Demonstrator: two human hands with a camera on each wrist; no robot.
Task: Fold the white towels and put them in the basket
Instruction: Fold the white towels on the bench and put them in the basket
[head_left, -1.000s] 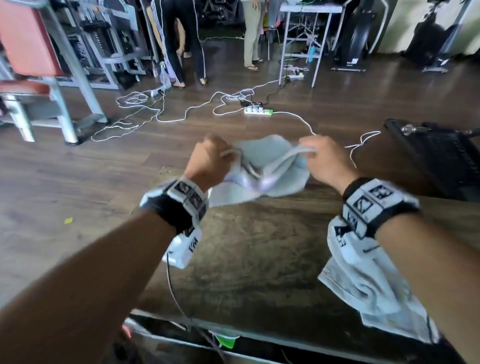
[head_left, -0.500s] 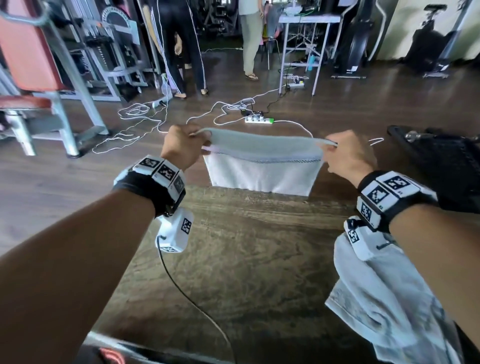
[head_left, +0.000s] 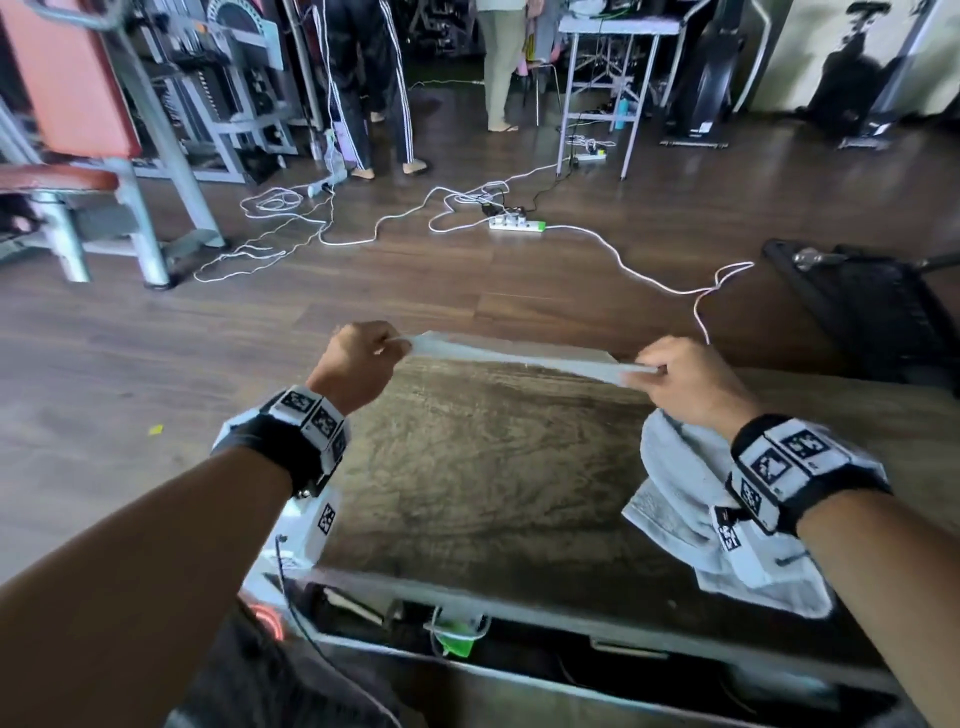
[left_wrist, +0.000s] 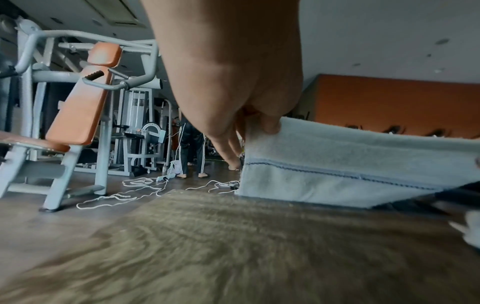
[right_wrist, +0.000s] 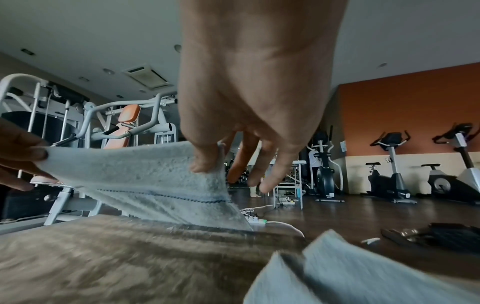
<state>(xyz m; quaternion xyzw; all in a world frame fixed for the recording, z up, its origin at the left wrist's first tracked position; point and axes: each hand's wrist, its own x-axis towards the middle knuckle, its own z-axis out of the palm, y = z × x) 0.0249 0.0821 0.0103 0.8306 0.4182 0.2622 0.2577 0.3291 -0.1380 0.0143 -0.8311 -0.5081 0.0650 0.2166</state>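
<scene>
A white towel (head_left: 519, 356) with a thin dark stitched band is stretched taut between my two hands over the far edge of the wooden table (head_left: 467, 467). My left hand (head_left: 363, 358) pinches its left corner, and my right hand (head_left: 680, 379) pinches the right corner. The left wrist view shows the towel (left_wrist: 350, 164) hanging down from the pinch, its lower edge at the table. In the right wrist view the towel (right_wrist: 145, 174) slopes down to the table edge. A second white towel (head_left: 691, 525) lies crumpled on the table under my right wrist. No basket is in view.
A black mesh object (head_left: 872, 312) lies on the floor beyond the table's right end. White cables and a power strip (head_left: 517, 224) trail across the wooden floor. Gym machines (head_left: 104, 156) stand at the left, and two people (head_left: 374, 88) stand at the back.
The towel went from a bunched clump between my hands to a spread, taut sheet. Both hands have since moved down and toward me, bringing the towel low over the table's far edge.
</scene>
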